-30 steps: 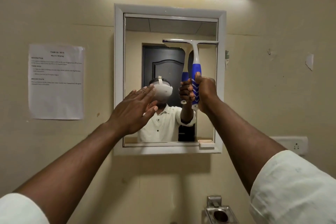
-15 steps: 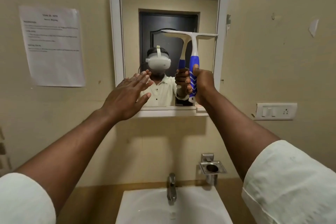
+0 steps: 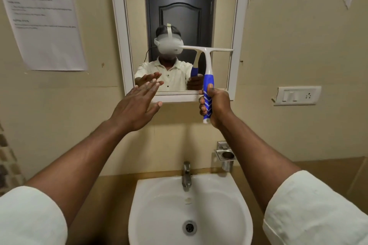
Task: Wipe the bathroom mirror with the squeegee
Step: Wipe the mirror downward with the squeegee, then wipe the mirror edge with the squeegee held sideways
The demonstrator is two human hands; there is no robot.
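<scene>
Small bathroom corner, beige wall, pretty ordinary stuff around.

White sink (image 3: 139, 205) sits at the bottom with a metal tap (image 3: 186, 176) at its back edge and a drain (image 3: 189, 227) in the middle of the bowl. A chrome cup holder (image 3: 226, 154) is fixed to the wall just right of the tap. Higher up on the right there's a switch plate (image 3: 297, 95), and on the left a printed sheet (image 3: 45, 24) is stuck on the wall, text too blurry to read.
</scene>
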